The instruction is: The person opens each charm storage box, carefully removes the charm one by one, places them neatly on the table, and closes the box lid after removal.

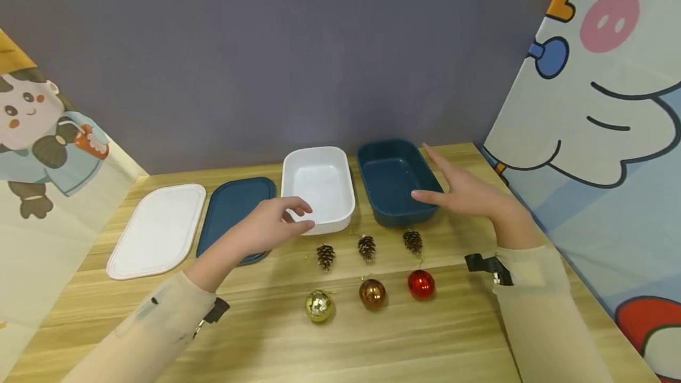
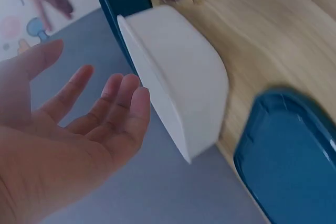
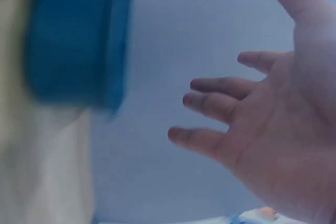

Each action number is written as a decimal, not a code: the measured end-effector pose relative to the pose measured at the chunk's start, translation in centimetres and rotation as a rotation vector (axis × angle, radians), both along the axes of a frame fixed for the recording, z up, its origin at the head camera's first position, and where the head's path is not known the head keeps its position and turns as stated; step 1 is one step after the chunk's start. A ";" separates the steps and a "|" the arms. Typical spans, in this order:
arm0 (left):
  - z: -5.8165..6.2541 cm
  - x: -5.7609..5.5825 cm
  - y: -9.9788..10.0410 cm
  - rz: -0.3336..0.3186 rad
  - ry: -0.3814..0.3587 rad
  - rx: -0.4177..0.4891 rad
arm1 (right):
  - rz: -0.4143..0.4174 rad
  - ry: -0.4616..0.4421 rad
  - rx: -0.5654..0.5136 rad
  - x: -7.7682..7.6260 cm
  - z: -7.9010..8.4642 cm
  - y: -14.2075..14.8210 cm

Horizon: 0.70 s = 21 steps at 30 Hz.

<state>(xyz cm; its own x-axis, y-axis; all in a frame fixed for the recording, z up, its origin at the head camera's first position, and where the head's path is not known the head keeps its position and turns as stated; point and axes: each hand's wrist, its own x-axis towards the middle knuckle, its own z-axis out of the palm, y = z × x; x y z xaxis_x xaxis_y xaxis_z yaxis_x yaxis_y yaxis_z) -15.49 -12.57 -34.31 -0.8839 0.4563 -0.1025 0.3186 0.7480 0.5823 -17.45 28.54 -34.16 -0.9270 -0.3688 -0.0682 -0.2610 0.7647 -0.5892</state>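
Observation:
A white plastic box (image 1: 319, 188) and a dark blue box (image 1: 396, 182) stand side by side against the back wall, both without lids. My left hand (image 1: 273, 222) hovers at the white box's near left side, its fingers loosely bent and holding nothing. In the left wrist view those fingers stay apart from the white box (image 2: 184, 72). Beside the blue box's right side is my right hand (image 1: 460, 191), fingers stretched and thumb spread. The right wrist view shows a gap between that hand (image 3: 283, 119) and the blue box (image 3: 73, 40).
A white lid (image 1: 159, 232) and a blue lid (image 1: 234, 211) lie at the left. Three pine cones (image 1: 366, 248) sit before the boxes. Nearer are gold (image 1: 319, 306), brown (image 1: 372, 294) and red (image 1: 421, 284) ball ornaments. Printed panels (image 1: 601, 123) flank the wooden table (image 1: 404, 347).

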 end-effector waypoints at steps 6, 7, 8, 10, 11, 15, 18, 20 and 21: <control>1.2 0.3 -2.4 0.031 0.040 -0.028 | 0.118 -0.002 -0.097 0.9 3.5 -3.2; 1.4 0.4 -2.8 0.042 0.041 -0.035 | 0.136 -0.010 -0.100 0.7 3.8 -4.0; 1.6 0.6 -3.2 0.054 0.041 -0.043 | 0.153 -0.020 -0.099 0.4 4.1 -4.8; 1.9 0.8 -4.2 0.075 0.040 -0.056 | 0.186 -0.034 -0.074 -0.2 4.6 -6.6; 1.9 1.0 -4.7 0.089 0.035 -0.059 | 0.201 -0.035 -0.051 -0.4 4.8 -7.7; 1.7 1.1 -6.6 0.118 0.023 -0.066 | 0.261 -0.002 0.037 -0.7 4.9 -12.1; 1.3 1.1 -8.0 0.138 0.032 -0.074 | 0.299 -0.017 0.059 -0.1 4.6 -15.4; 1.1 1.2 -8.8 0.152 0.048 -0.085 | 0.310 -0.037 0.056 0.6 4.2 -17.5; 1.0 1.3 -9.2 0.158 0.053 -0.093 | 0.314 -0.048 0.053 1.0 4.0 -18.4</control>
<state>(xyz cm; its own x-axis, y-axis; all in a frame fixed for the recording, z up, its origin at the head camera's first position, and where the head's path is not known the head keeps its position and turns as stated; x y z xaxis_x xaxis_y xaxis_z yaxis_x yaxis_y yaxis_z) -14.18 -21.76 -33.32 -0.9492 0.3017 -0.0894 0.2207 0.8409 0.4941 -16.49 10.13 -30.12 -0.7637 -0.6311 -0.1357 -0.4618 0.6811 -0.5682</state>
